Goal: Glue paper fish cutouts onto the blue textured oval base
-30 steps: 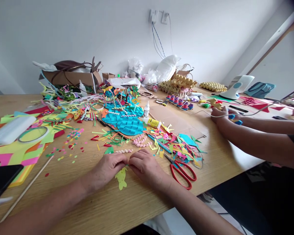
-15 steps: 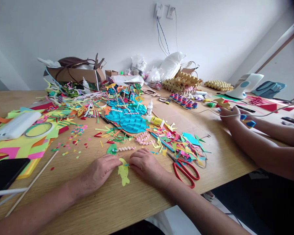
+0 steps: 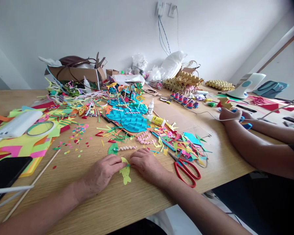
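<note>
A yellow paper fish [image 3: 125,175] lies flat on the table between my hands, its tail toward me. Across its upper body is a small blue-green paper strip [image 3: 128,165]. The fingers of my left hand [image 3: 106,171] are drawn together and press on the fish's left side, covering part of it. My right hand [image 3: 147,166] has its fingertips pinched at the right end of the strip, beside the fish. Just beyond my hands lie a green paper piece [image 3: 112,148] and a pink-and-white twisted strip [image 3: 127,148]. Red-handled scissors [image 3: 187,171] rest right of my right hand.
Paper scraps [image 3: 183,147], blue paper discs [image 3: 134,122], a glue bottle [image 3: 150,106] and a yellow tube [image 3: 157,120] lie ahead. At left are a black phone [image 3: 8,171] and a thin stick [image 3: 31,184]. Another person's hands [image 3: 231,115] hold egg-carton pieces at right.
My left fingertips have slid right, further over the fish and up to the small strip. My right hand stays nearly in place. The other person's hands have shifted slightly.
</note>
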The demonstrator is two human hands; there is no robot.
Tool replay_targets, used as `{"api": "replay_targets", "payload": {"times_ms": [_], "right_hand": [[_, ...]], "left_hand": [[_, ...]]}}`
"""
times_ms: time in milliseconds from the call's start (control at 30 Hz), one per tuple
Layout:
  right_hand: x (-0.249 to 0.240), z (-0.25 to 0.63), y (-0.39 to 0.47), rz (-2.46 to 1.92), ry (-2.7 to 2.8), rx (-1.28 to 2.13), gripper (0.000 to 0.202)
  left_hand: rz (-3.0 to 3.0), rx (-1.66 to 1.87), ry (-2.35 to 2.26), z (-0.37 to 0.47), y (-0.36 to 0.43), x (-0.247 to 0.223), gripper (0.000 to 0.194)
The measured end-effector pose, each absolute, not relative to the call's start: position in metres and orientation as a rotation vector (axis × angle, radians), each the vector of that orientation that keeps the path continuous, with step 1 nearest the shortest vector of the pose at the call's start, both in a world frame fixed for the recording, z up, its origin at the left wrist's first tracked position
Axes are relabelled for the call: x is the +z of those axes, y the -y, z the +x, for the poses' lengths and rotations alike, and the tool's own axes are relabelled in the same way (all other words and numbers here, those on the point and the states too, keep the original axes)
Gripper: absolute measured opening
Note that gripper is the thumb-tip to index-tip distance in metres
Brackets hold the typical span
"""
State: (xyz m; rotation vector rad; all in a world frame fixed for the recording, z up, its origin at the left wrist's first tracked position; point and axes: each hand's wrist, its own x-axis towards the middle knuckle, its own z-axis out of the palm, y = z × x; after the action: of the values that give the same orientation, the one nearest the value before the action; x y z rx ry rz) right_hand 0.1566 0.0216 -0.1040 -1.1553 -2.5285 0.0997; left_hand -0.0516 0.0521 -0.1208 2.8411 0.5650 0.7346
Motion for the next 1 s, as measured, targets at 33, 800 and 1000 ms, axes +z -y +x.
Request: {"api": "replay_targets", "payload": {"times_ms": [33,800,1000], "right_hand": [[-0.104,0.156,-0.022,-1.153,2.531,0.093,0.013],[-0.103,0.156,-0.015,-1.158,2.535,-0.060,0.013],[-0.102,0.158,-0.011,-1.125,2.623,-0.206,0.018]], "left_hand": [[2.848,0.731,-0.573,-0.051,-0.052,-0.121,0.032],[2.889,0.646,-0.632,-0.048,-0.050,-0.121,0.028],[2.908,0.674,-0.584,-0.049,-0.049,-0.118,0.030]]}}
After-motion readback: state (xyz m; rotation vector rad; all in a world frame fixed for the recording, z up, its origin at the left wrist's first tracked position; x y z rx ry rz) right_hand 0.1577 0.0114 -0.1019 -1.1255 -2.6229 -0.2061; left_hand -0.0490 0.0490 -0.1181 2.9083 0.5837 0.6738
